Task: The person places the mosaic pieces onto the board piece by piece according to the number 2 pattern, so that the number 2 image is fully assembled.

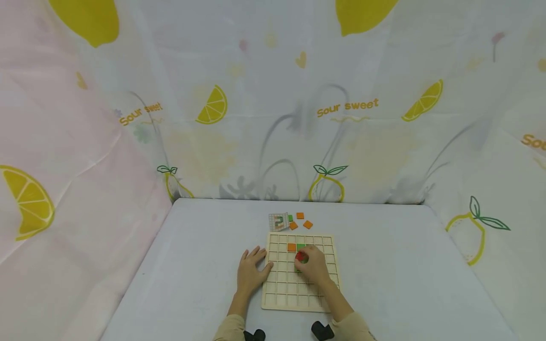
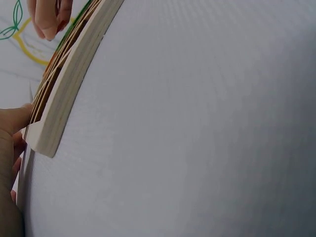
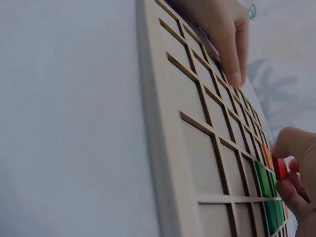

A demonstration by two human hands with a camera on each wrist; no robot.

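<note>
A wooden grid board (image 1: 281,300) lies flat on the table. My left hand (image 1: 250,271) rests against its left edge with fingers spread; in the left wrist view the thumb (image 2: 19,116) touches the frame near a corner. My right hand (image 1: 314,266) is over the upper middle of the grid and pinches a small red tile (image 3: 280,169) between thumb and fingers. Beside that hand an orange tile (image 1: 292,247) and a green tile (image 1: 301,246) sit in cells. More green tiles (image 3: 262,178) show in the right wrist view; my right hand partly hides the cells there.
Beyond the board's far edge lies a small pattern card (image 1: 278,221) with a printed grid. Loose orange tiles (image 1: 308,224) and a green tile (image 1: 290,218) lie beside it. White table surface (image 1: 392,274) extends on both sides, with a lemon-print cloth (image 1: 273,156) behind.
</note>
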